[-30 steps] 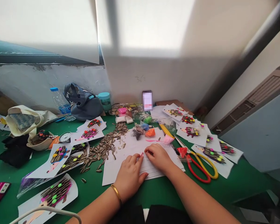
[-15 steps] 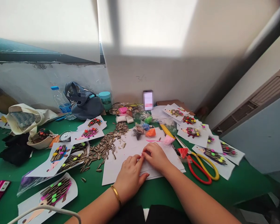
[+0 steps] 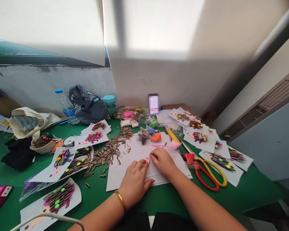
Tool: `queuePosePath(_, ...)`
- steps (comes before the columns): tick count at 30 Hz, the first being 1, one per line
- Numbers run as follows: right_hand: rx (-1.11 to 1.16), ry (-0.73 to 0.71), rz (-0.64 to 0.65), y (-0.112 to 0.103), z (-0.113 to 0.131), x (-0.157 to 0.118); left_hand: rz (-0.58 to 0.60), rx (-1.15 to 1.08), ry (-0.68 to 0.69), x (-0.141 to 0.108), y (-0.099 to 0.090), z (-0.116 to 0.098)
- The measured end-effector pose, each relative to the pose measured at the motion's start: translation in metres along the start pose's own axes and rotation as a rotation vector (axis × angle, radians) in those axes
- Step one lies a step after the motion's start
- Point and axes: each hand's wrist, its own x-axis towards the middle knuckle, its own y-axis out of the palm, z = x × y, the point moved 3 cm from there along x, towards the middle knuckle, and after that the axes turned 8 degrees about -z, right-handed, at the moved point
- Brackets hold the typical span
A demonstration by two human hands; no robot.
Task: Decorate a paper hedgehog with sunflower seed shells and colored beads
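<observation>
A small pink piece of clay (image 3: 147,159) lies on the white paper (image 3: 118,177), at the fingertips of my left hand (image 3: 134,180). That hand rests flat on the sheets with its fingers spread, thumb apart. My right hand (image 3: 162,162) is just right of the pink piece, its thumb and fingers pinched together; what they hold, if anything, is too small to name. Beyond the hands are an orange clay lump (image 3: 156,137), a pink clay packet (image 3: 174,144) and a dark brown lump (image 3: 143,138). Striped sunflower seeds (image 3: 108,150) are heaped left of the paper.
Red-and-yellow scissors (image 3: 208,171) lie to the right, near hedgehog pictures (image 3: 199,138). More pictures (image 3: 60,197) lie left. At the back stand a phone (image 3: 153,104), a turquoise-lidded jar (image 3: 109,104), a blue-grey bag (image 3: 89,107) and a bottle (image 3: 65,104). A white cable (image 3: 55,216) arches at lower left.
My right hand has shifted slightly right, away from my left fingertips, and the pink piece between them now shows. My left hand stays in place on the paper.
</observation>
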Motion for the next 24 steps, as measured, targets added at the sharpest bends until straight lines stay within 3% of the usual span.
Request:
queuePosePath(5,0.054,-0.055,0.004,-0.0085,-0.0032,-0.0045,-0.015,-0.004,0.006,-0.0001,-0.0002,0.0006)
queuePosePath(12,0.000,-0.197,0.031,-0.0045,0.0033,-0.0099,-0.042,0.012,0.016,-0.0005,0.0022,0.0020)
queuePosePath(24,-0.008,-0.149,0.029,-0.0019,0.0004,-0.0079,-0.041,0.040,0.029,-0.0015,-0.0003,-0.0007)
